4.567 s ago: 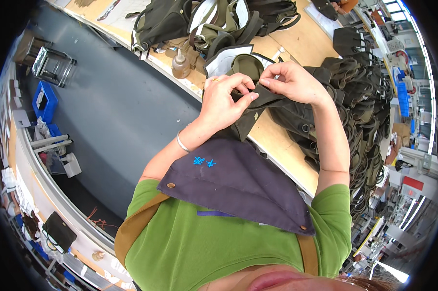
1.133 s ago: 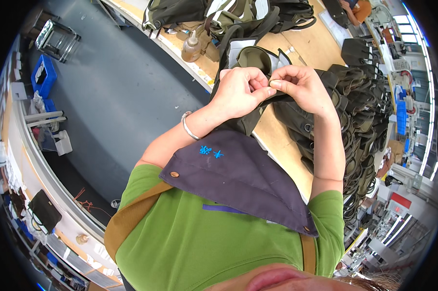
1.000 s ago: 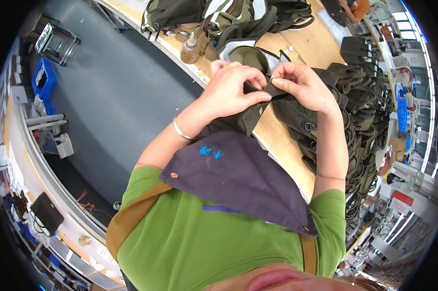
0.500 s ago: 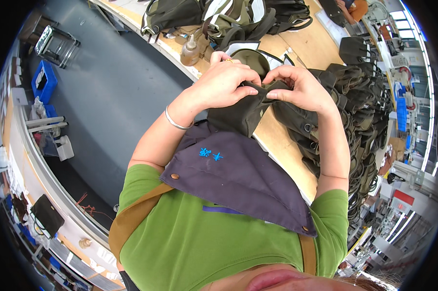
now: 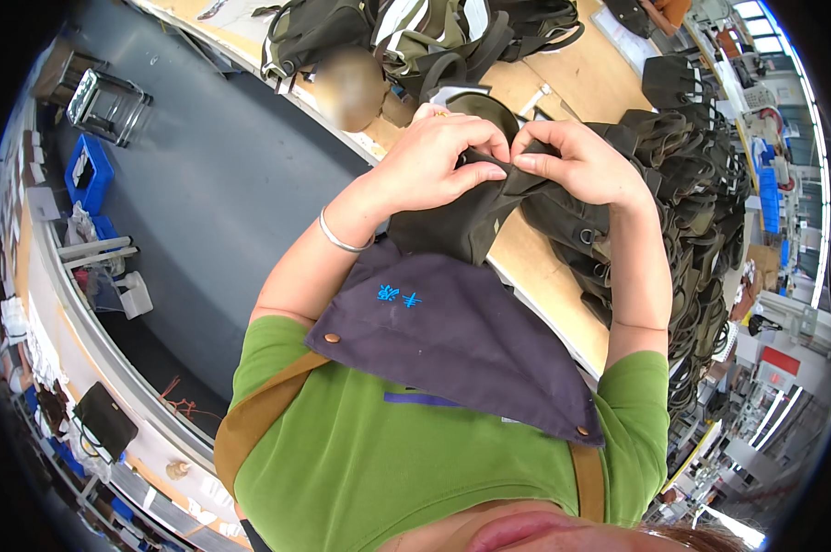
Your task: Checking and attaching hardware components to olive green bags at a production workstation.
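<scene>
My left hand (image 5: 434, 161) and my right hand (image 5: 577, 161) meet above the edge of a wooden workbench (image 5: 540, 276). Both pinch the top of a dark olive fabric piece (image 5: 461, 221), which hangs down from my fingers toward my apron. The fingertips of the two hands almost touch at its upper edge. A silver bangle sits on my left wrist. A dark oval piece (image 5: 480, 106) lies on the bench just behind my hands, partly hidden by them.
A stack of olive fabric bags (image 5: 687, 193) runs along the bench on the right. More bags and striped straps (image 5: 415, 37) lie at the far end, beside a brown bottle (image 5: 349, 87). Grey floor (image 5: 204, 193), a blue crate (image 5: 89, 175) and shelves lie to the left.
My hands have risen slightly and drawn closer together on the olive piece, and more of it now hangs below them. The view has shifted a little.
</scene>
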